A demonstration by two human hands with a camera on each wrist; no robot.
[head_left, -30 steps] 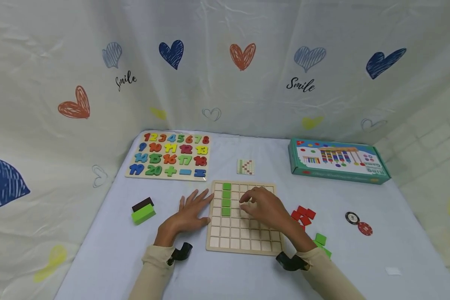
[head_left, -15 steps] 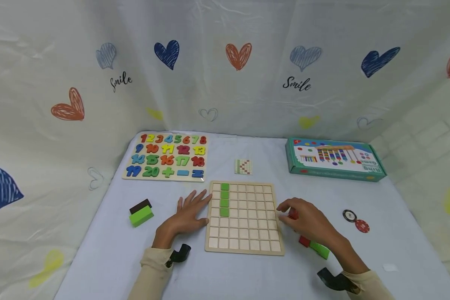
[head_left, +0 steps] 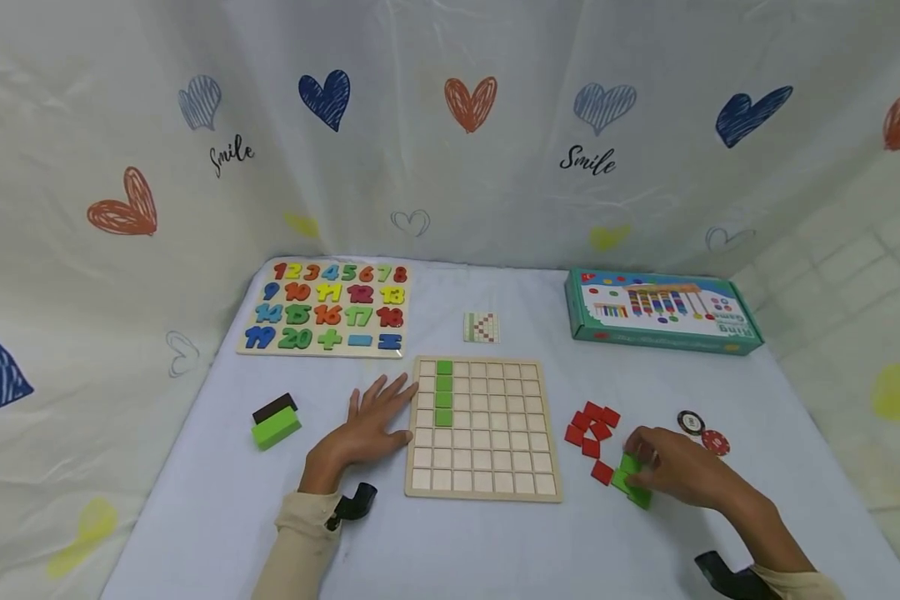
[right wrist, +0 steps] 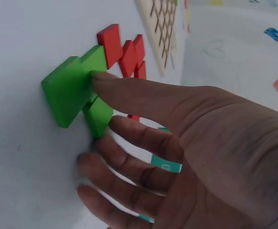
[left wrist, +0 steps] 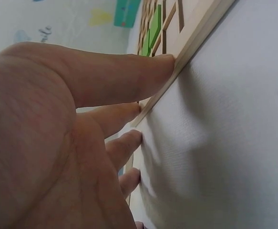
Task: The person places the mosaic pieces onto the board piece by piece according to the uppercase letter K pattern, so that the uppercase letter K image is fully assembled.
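Note:
My left hand (head_left: 367, 429) lies flat with its fingers spread, thumb and fingertips at the left edge of a wooden grid board (head_left: 495, 435). In the left wrist view, the thumb (left wrist: 129, 78) touches the board's rim. One column of the board bears several green square tiles (head_left: 444, 383). My right hand (head_left: 686, 467) reaches down to a small heap of loose green tiles (right wrist: 65, 90) right of the board. Its thumb (right wrist: 124, 93) rests on one green tile, and the index fingertip is right at another tile's edge. The other fingers are loosely bent and apart from the thumb.
Loose red tiles (head_left: 591, 447) lie between the board and the green heap. Two round chips (head_left: 715, 442) are beyond the right hand. Behind stand a number puzzle (head_left: 330, 304), a small pattern card (head_left: 482, 327) and a green box (head_left: 663, 312). Green and dark blocks (head_left: 276, 427) lie left.
My right hand has moved from above the board, over the red tiles, to the green heap at the right. My left hand stays at the board's edge. The head view has shifted slightly.

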